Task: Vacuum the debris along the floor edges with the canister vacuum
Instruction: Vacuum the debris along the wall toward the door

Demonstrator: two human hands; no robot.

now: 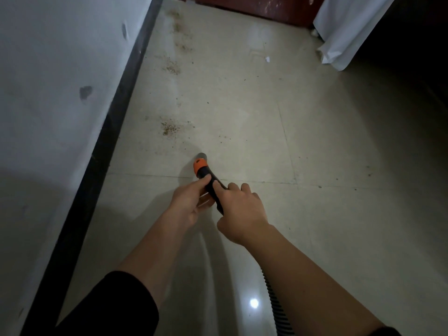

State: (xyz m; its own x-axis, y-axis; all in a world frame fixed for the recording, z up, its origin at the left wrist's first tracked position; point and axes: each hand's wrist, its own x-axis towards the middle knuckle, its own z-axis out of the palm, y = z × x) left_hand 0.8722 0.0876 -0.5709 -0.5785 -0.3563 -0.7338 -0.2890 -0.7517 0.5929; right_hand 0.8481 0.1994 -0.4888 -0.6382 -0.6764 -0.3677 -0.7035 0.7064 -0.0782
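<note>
Both my hands hold the black vacuum nozzle, which has an orange collar and a grey tip close to the tiled floor. My left hand grips the nozzle from the left side. My right hand wraps it from the right, index finger laid along the top. The ribbed black hose trails back under my right forearm. A patch of brown debris lies just ahead of the tip. More debris runs along the black baseboard.
A white wall rises on the left behind the baseboard. At the far end are a dark red door and a white curtain. A small white scrap lies on the floor. The right side is in dark shadow.
</note>
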